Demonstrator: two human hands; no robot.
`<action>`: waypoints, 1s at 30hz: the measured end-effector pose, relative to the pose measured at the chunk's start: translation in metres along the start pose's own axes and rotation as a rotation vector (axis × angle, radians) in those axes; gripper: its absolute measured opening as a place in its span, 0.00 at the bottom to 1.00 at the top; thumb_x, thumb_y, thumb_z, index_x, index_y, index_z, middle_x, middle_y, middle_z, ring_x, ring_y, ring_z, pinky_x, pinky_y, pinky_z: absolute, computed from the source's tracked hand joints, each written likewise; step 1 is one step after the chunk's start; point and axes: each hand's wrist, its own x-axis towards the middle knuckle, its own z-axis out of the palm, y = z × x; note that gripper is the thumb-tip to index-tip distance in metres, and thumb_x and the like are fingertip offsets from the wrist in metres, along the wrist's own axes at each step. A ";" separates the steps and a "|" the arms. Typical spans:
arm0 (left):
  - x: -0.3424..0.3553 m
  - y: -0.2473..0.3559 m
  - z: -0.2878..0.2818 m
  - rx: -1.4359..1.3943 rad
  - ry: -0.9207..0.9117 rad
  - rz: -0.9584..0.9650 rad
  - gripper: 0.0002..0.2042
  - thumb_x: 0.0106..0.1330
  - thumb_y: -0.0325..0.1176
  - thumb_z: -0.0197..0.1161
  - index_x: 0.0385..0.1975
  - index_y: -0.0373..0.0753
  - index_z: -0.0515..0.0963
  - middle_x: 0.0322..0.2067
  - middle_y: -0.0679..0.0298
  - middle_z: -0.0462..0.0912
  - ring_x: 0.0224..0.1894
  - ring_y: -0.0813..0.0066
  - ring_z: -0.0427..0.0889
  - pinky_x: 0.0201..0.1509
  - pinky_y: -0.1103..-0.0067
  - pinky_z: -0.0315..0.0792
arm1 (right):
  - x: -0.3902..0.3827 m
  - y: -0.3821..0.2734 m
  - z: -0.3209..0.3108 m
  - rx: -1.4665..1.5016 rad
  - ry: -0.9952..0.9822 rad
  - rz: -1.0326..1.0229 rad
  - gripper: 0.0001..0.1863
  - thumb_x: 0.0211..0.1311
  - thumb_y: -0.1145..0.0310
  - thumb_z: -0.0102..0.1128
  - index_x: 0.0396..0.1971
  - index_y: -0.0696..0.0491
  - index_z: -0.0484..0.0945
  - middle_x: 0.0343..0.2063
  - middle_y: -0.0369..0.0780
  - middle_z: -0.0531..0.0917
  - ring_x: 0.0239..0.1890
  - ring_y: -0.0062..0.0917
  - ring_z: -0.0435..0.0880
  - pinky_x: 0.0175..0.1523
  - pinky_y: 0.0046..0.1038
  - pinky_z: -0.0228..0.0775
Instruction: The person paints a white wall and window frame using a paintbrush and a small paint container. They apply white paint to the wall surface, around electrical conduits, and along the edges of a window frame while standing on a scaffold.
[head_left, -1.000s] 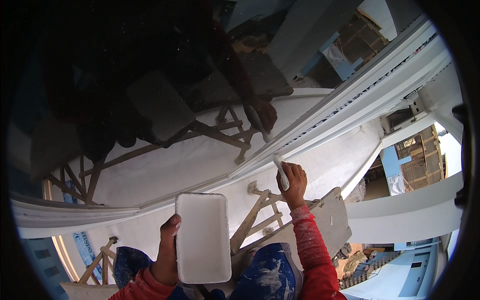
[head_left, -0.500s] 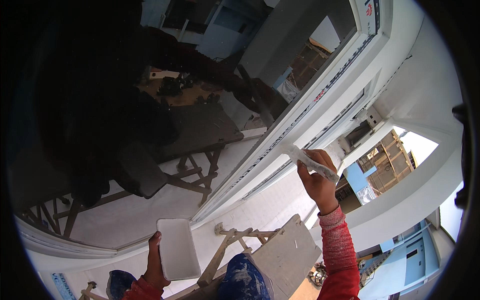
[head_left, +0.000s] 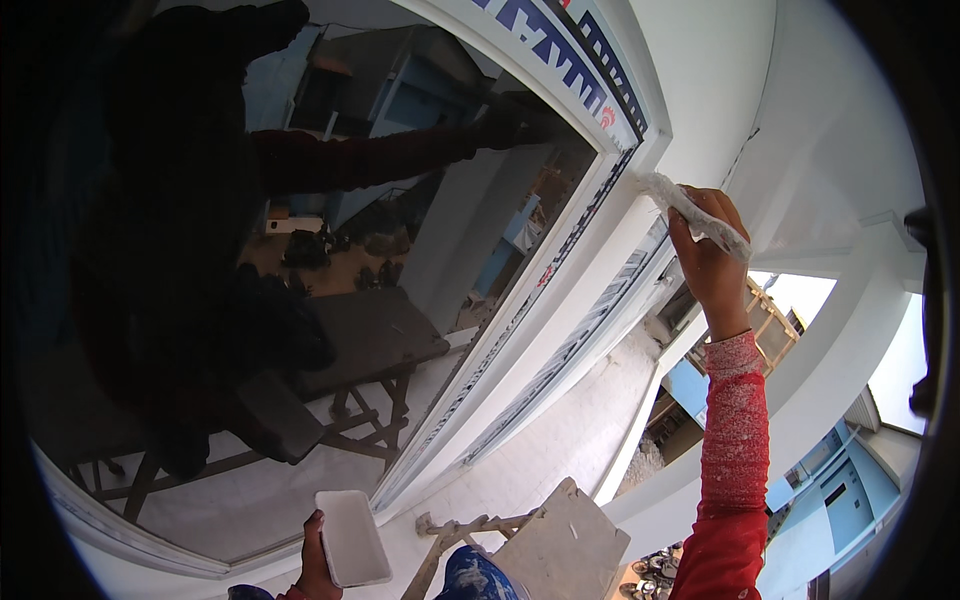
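Head view. Right hand is raised, fingers closed around a white-caked tool, its tip at the white edging beside the upper corner of the window frame. Contact looks likely, but cannot be confirmed: white on white. Brush or scraper: cannot tell. Left hand is clamped on the shallow white tray, low in view, thumb on its left rim; the fingers underneath are hidden. Tray tilted, well apart from the tool. Dark window pane to the left; plank below, beside the blue-clad knee.

Step in hand (judgement): white stuff being worked along the edging, near the top of this stretch. Next move seems to call for light, steady pressure, tip kept off the glass, tray held level enough not to spill.

Against half a second ago: the right hand and tool are higher, at the corner rather than partway along the frame. The view has swung, showing more of the frame's top; the tray sits lower in the picture. Both grips unchanged.
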 end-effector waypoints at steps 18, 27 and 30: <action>-0.002 0.001 0.003 -0.027 -0.016 0.018 0.30 0.67 0.65 0.51 0.58 0.48 0.77 0.45 0.66 0.83 0.47 0.66 0.84 0.53 0.66 0.78 | 0.038 0.020 -0.016 -0.414 0.023 -0.329 0.16 0.56 0.73 0.70 0.47 0.53 0.84 0.45 0.41 0.86 0.47 0.36 0.84 0.54 0.35 0.75; -0.005 0.003 0.008 -0.019 -0.044 0.011 0.31 0.68 0.66 0.49 0.59 0.48 0.76 0.47 0.67 0.83 0.49 0.67 0.83 0.54 0.66 0.77 | -0.029 -0.027 -0.020 -0.161 0.308 -0.037 0.14 0.62 0.75 0.71 0.48 0.54 0.84 0.44 0.45 0.86 0.46 0.34 0.87 0.53 0.36 0.78; -0.006 0.003 0.008 -0.011 -0.047 0.042 0.31 0.68 0.66 0.49 0.59 0.48 0.76 0.47 0.67 0.82 0.49 0.67 0.83 0.54 0.66 0.77 | -0.083 -0.055 -0.016 0.055 0.267 0.207 0.13 0.63 0.75 0.70 0.47 0.57 0.83 0.43 0.47 0.86 0.46 0.34 0.87 0.50 0.35 0.81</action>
